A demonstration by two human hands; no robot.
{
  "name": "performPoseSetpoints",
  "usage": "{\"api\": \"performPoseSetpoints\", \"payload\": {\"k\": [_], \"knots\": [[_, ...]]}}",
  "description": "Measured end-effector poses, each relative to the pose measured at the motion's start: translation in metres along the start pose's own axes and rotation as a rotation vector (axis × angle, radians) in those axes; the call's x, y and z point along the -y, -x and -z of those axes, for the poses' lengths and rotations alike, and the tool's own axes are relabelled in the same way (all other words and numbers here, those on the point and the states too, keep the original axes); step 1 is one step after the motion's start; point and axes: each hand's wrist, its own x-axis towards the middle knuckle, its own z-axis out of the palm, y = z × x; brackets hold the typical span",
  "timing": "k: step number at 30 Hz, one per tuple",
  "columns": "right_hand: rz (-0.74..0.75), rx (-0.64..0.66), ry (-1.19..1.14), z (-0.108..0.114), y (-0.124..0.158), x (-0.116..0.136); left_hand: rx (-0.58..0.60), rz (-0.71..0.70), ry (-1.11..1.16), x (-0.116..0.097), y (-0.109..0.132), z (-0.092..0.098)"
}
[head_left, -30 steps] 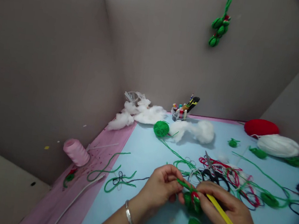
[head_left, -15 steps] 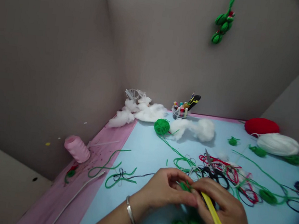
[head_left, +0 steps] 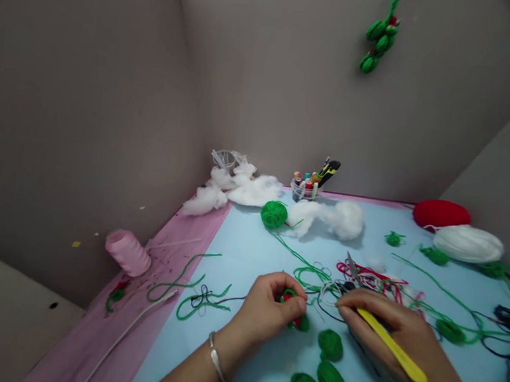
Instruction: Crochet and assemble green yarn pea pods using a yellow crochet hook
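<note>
My left hand [head_left: 267, 308] is closed around a small green and red crocheted piece [head_left: 295, 318] just above the light blue table mat [head_left: 246, 259]. My right hand [head_left: 393, 334] grips a yellow-handled crochet hook [head_left: 391, 350], its fingertips near the scissors [head_left: 351, 272] and tangled red and green yarn [head_left: 374, 282]. Green crocheted leaves [head_left: 331, 345] with a red bit lie below my hands, near the front edge.
A green yarn ball [head_left: 274, 213], white stuffing [head_left: 340, 218], a cup of small tools [head_left: 306, 188], red yarn [head_left: 441, 213] and white yarn [head_left: 468, 243] sit at the back. A pink thread spool [head_left: 127, 252] lies left on the pink strip. A green crocheted garland [head_left: 378, 41] hangs on the wall.
My hands have moved apart. The left hand has drawn the green and red piece leftward, while the right hand with the hook has moved right toward the scissors. More green leaves now show below.
</note>
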Motion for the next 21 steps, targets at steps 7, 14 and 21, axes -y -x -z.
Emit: {"api": "performPoseSetpoints", "payload": {"k": [7,14,21], "knots": [[0.248,0.429,0.045,0.014,0.0,-0.014,-0.173,0.013,0.157,-0.003,-0.003,0.002],[0.024,0.365,-0.078,0.001,0.001,-0.002,-0.183,0.024,0.053,0.0,-0.004,0.004],[-0.331,0.12,-0.551,-0.016,0.01,-0.01,-0.048,-0.099,0.006,0.012,0.0,-0.005]]}}
